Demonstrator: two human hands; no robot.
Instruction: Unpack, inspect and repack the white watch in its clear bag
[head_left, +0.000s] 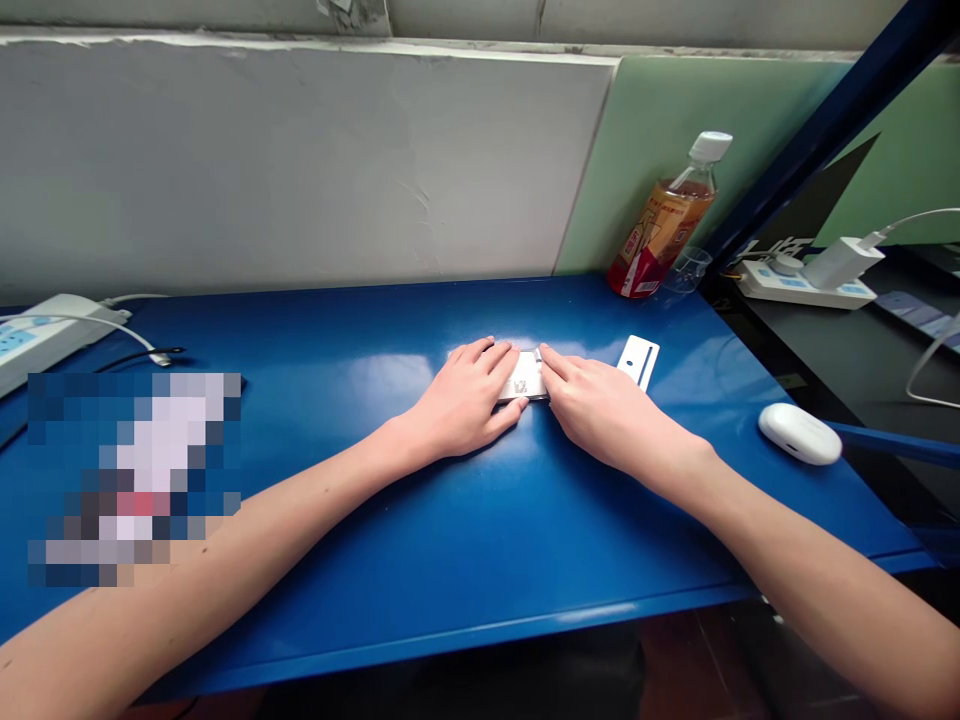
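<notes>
A small flat silvery-white packet (524, 378) lies on the blue table (390, 520) near its middle. My left hand (463, 402) rests palm down on the packet's left side, fingers stretched out flat over it. From the right, my right hand (600, 410) lies flat too, its fingertips pressing on the packet's right edge. Most of the packet is hidden under the fingers. A small white card with a blue stripe (638, 361) lies just right of my right hand.
A tea bottle with a white cap (665, 226) and a clear cup (690, 268) stand at the back right. A white earbud case (799, 433) lies near the right edge. Power strips sit at the far left (37, 335) and right (806, 283), with cables.
</notes>
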